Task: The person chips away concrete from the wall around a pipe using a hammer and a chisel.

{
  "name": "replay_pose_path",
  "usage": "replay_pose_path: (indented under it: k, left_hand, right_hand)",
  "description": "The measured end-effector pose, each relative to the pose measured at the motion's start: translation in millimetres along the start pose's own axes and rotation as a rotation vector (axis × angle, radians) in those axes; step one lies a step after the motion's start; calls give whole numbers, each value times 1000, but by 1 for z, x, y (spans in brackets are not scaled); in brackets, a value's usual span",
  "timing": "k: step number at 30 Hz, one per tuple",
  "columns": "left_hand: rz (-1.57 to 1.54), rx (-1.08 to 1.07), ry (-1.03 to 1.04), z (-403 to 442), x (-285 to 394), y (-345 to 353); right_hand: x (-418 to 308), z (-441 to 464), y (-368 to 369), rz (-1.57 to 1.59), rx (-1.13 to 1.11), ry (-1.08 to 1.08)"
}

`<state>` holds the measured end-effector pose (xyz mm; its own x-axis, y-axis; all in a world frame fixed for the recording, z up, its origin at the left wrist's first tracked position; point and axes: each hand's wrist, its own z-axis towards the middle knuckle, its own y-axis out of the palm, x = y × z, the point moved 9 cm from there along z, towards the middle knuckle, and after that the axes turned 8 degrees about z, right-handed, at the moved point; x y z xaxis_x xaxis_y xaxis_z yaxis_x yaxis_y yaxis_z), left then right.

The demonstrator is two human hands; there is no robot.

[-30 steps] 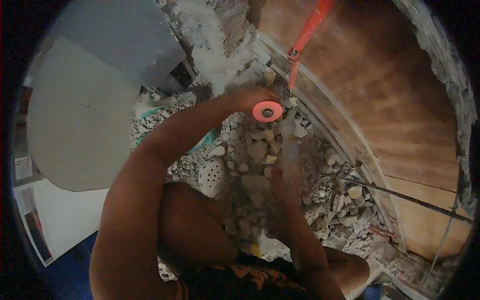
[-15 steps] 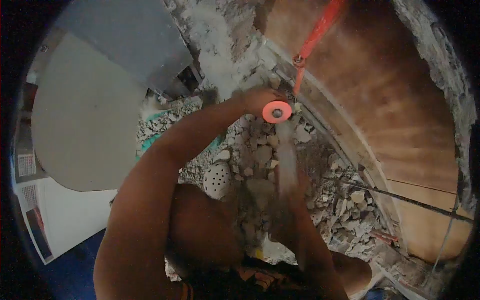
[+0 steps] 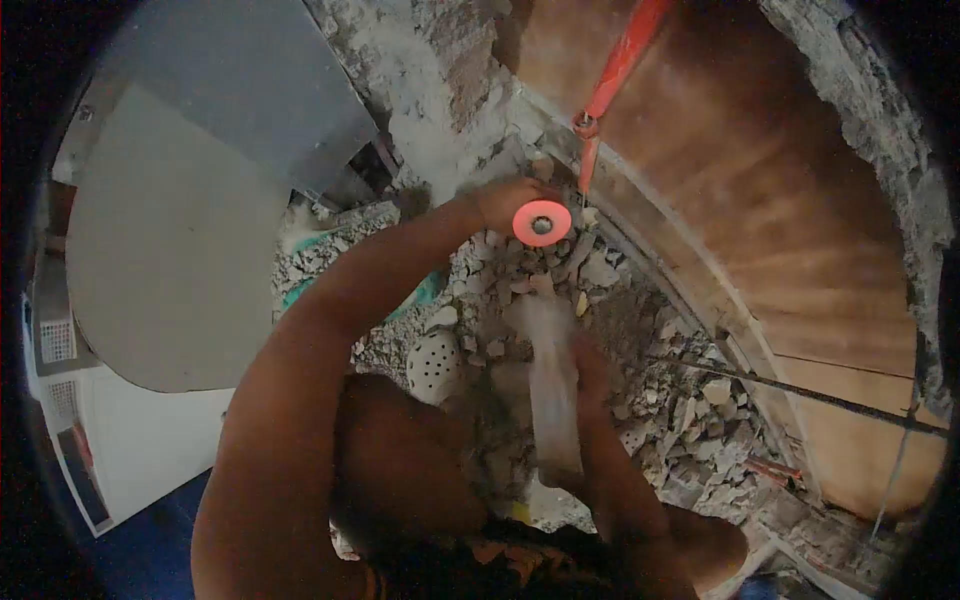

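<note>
My left hand [image 3: 508,204] is closed around a chisel-like tool whose round pink guard [image 3: 541,223] with a grey metal centre faces up. The guard hides its shaft and most of my fingers. Lower down, my right hand [image 3: 588,372] grips a long, pale grey hammer-like tool [image 3: 553,385], smeared by motion. That tool's upper end lies below the pink guard, apart from it. Broken rubble [image 3: 600,270] lies under and around both hands.
A red strap-like piece [image 3: 625,60] runs down beside the guard. A curved brown panel [image 3: 760,200] stands at the right, crossed low down by a dark rod [image 3: 800,392]. Grey boards [image 3: 180,240] are at the left. A perforated white shoe [image 3: 434,365] rests among more rubble.
The grey tool in my right hand has shifted and shows more distinctly, lower and further left. My left hand keeps its hold on the guarded tool. The view has shifted slightly.
</note>
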<state>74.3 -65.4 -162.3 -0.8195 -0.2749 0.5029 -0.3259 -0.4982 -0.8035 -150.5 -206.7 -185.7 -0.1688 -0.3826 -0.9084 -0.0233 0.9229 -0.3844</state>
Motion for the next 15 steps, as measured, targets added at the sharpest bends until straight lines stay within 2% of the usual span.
replay_pose_path:
  k: [1, 3, 4, 6, 7, 8, 9, 11, 13, 15]
  left_hand:
    - [-2, -3, 1, -1, 4, -3]
    - [-28, -127, -159, -3, -6, 2]
    - [-21, -124, -155, -3, 0, -9]
    - [-118, -203, -176, -10, 9, -15]
    - [-119, -208, -170, -15, 6, -13]
    - [-101, -100, -53, -19, 9, -19]
    - [-83, 8, 61, -25, 12, -24]
    - [-62, -24, 73, -31, 4, -12]
    - [-39, -57, 91, -33, 0, -5]
    - [-28, -67, 101, -32, -3, -5]
  right_hand:
    - [-21, -5, -3, 61, -6, -86]
    - [-92, -23, -9, 237, -23, -501]
    - [-119, -29, -12, 329, -34, -696]
    - [-134, -29, -13, 357, -57, -827]
    - [-120, -24, -9, 205, -50, -725]
    - [-109, -22, -9, 205, -41, -723]
    - [-96, -20, -7, 77, 12, -729]
    - [-84, -22, -2, -54, 66, -731]
    - [-49, -12, 3, -68, 37, -374]
    - [-34, -11, 6, -104, 28, -329]
